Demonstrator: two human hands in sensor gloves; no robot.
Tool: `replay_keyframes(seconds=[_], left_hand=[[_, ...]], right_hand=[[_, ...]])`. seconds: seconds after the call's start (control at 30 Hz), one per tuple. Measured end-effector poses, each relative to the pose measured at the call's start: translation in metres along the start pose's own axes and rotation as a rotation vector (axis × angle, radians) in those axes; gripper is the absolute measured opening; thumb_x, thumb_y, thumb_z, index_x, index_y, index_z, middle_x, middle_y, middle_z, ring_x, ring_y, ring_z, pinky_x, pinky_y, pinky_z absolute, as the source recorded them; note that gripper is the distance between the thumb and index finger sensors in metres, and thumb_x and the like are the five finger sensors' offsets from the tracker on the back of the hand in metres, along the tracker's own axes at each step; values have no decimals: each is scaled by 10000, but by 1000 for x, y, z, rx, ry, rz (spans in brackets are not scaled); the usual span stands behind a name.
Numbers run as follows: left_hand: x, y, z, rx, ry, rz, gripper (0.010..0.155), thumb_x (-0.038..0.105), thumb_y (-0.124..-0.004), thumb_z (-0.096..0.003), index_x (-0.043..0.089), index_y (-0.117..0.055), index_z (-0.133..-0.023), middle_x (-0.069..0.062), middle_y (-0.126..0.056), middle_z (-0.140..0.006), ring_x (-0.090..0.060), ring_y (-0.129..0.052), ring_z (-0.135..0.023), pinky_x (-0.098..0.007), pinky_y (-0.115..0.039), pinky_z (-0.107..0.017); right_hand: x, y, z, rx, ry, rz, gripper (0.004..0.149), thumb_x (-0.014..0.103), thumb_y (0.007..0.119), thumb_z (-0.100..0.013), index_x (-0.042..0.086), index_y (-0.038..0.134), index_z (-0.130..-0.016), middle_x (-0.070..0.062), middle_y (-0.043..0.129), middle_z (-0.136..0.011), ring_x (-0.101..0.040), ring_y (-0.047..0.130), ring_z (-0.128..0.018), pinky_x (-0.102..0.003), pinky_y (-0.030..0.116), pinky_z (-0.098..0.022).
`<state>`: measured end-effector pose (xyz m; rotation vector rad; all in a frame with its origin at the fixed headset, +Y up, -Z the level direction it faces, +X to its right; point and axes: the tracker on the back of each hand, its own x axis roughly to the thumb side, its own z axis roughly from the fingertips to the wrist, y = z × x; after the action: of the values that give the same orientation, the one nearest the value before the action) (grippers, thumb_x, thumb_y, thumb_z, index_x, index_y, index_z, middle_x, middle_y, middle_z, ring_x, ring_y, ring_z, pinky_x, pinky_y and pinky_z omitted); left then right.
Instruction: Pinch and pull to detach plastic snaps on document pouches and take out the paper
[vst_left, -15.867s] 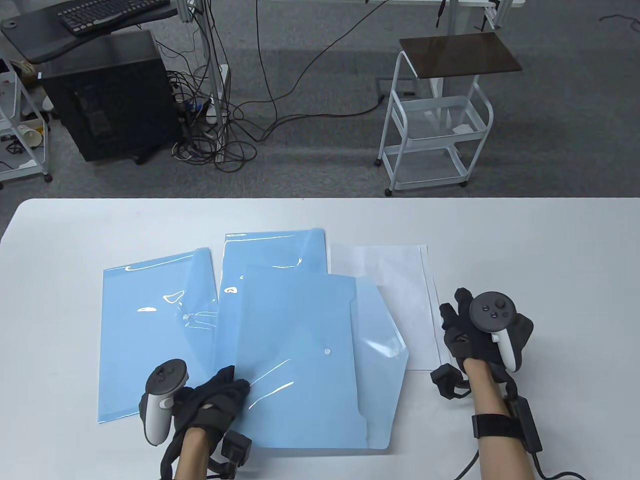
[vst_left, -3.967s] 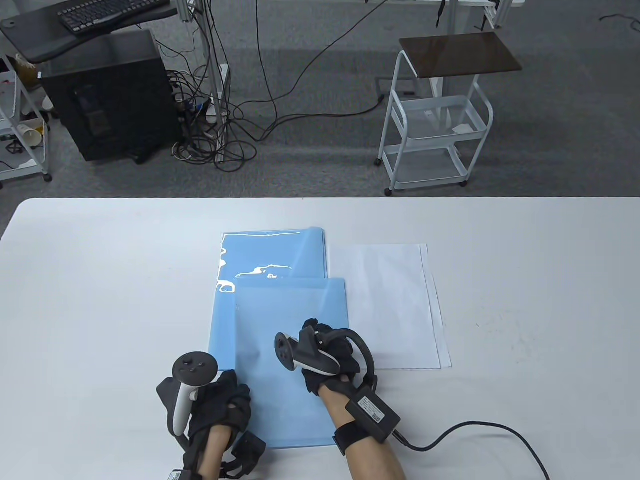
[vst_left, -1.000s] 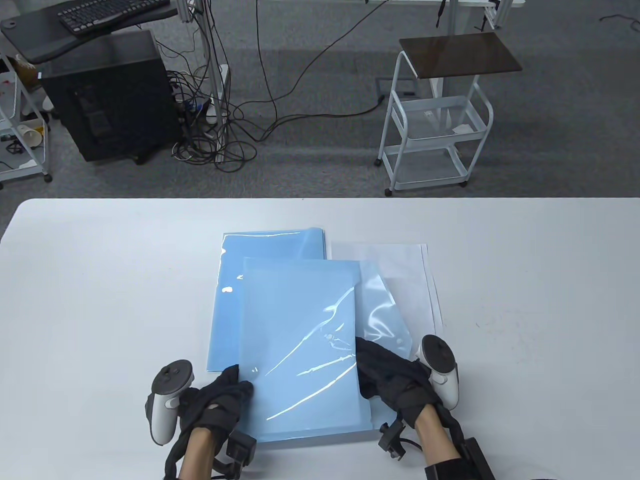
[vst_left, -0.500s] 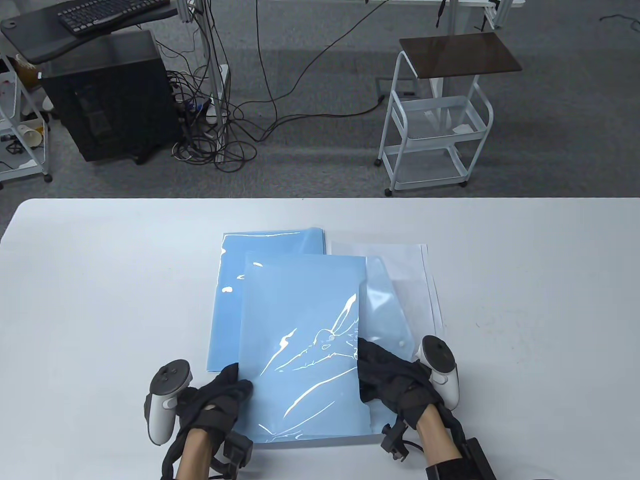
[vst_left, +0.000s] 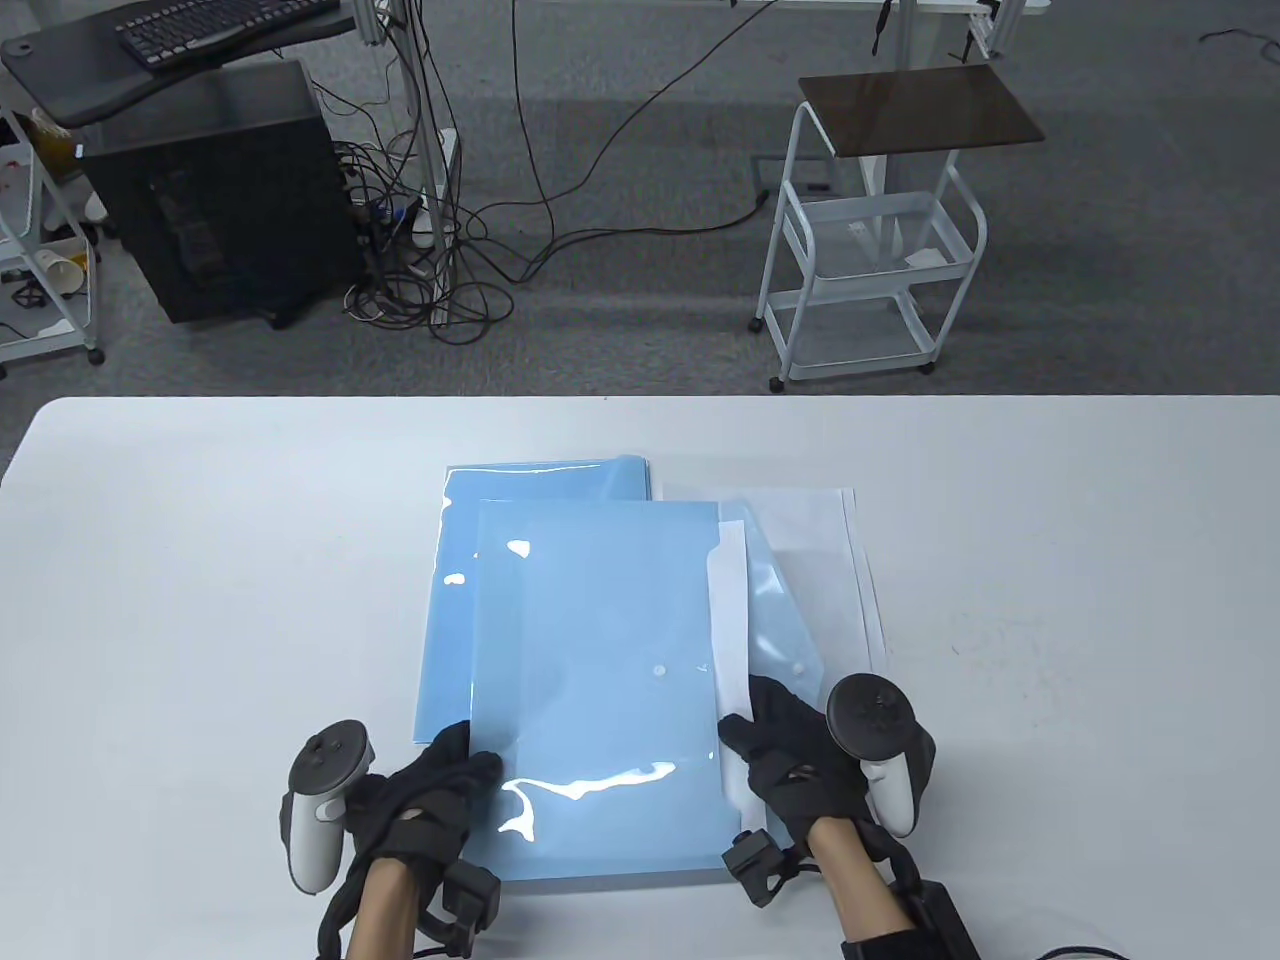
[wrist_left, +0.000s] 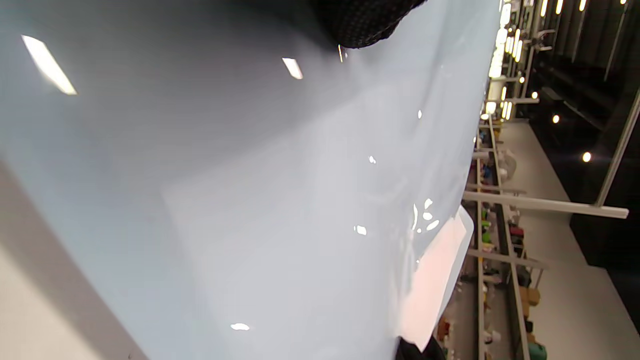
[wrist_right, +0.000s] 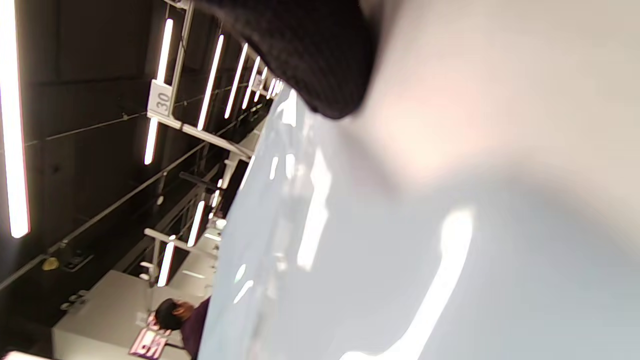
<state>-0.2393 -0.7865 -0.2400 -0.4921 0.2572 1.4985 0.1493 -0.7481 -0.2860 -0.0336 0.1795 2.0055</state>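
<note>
A blue document pouch (vst_left: 590, 680) lies at the table's near middle, its flap (vst_left: 785, 625) open to the right and both snap halves (vst_left: 658, 671) apart. A strip of white paper (vst_left: 728, 610) sticks out of its right opening. My right hand (vst_left: 745, 735) pinches the near end of that paper; in the right wrist view a gloved fingertip (wrist_right: 310, 55) lies on the paper (wrist_right: 475, 100). My left hand (vst_left: 470, 760) grips the pouch's near left corner, and the left wrist view is filled with the pouch (wrist_left: 250, 200).
A second blue pouch (vst_left: 545, 485) lies under the first, showing at the far and left sides. A stack of white sheets (vst_left: 835, 560) rests to the right, partly under the flap. A white table (vst_left: 1050, 600) spreads to both sides.
A strip of white paper has come out of the pouch's right side. My right hand has drawn back slightly to the right with it. The pouch has flattened; my left hand stays.
</note>
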Motion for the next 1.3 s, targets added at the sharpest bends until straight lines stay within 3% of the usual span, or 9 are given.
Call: replay_keyframes(seconds=[0.33,0.63,0.8,0.97,1.3], left_hand=[[0,18,5,64,5,14,469,203,-668,-563,189,-597,-1027,-62,-873,-896,-253,-1031,-589,-368,-901,-421],[-3,31,10,139,44,0,468,193,-667,-557,181,-606,-1021,-67,-882,-872,-248,-1033,-533,-361,-897,-383],[-5,35,10,142,66,10,467,190,-670,-552,180,-617,-1016,-70,-892,-857,-246,-1035,-506,-362,-898,-371],[-9,33,7,108,102,7,468,190,-671,-549,154,-624,-1014,-73,-904,-837,-246,-1036,-485,-366,-899,-366],[-11,29,4,81,128,-1,471,189,-669,-547,138,-622,-1013,-76,-910,-825,-241,-1038,-470,-367,-899,-363]], right_hand=[[5,-73,3,-99,61,51,513,98,822,-501,-24,704,-986,-237,981,-787,-339,1062,-418,-438,938,-234],[4,-168,11,-270,121,27,492,80,784,-505,-2,716,-985,-232,970,-793,-352,1043,-440,-454,922,-258],[-9,-206,13,-366,178,11,485,74,777,-506,12,724,-984,-226,967,-795,-357,1036,-445,-461,915,-265],[-31,-207,2,-348,206,44,486,80,774,-510,23,719,-990,-218,966,-801,-358,1033,-452,-463,913,-270],[-50,-151,-46,-220,187,21,483,90,771,-513,31,721,-990,-215,969,-797,-355,1032,-453,-462,911,-271]])
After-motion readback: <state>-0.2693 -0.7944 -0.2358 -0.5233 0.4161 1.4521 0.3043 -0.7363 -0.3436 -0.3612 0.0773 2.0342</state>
